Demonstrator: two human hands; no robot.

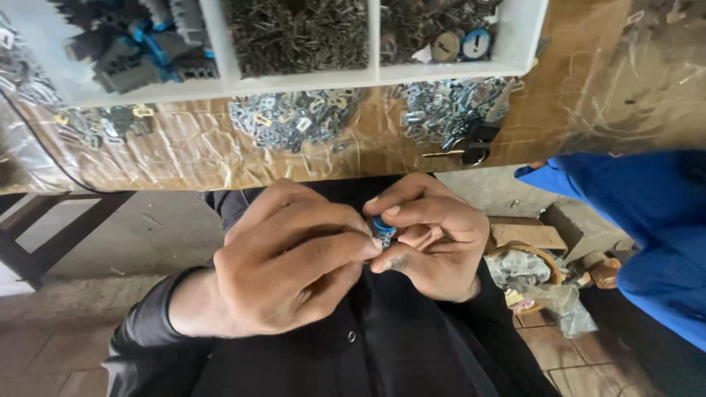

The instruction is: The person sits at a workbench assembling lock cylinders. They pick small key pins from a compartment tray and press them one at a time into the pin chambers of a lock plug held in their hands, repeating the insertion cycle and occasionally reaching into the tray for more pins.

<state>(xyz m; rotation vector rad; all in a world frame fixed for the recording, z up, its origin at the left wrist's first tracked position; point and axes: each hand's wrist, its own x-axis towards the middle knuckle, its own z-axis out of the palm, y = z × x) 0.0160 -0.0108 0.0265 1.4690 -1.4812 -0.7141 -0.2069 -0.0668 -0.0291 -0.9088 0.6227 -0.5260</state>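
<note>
At the centre of the frame I pinch a small blue-and-metal part (382, 229) between both grips, my left hand (294, 257) curled tight with thumb and forefinger closed on it, my right hand (430, 235) wrapped round its other side. Most of the part is hidden by my fingers. Above, on the crinkled, plastic-covered brown worktop (191, 151), lie heaps of flat shiny metal plates (294, 117), and a white compartment tray (375, 44) holds grey plastic blocks and dark pins.
</note>
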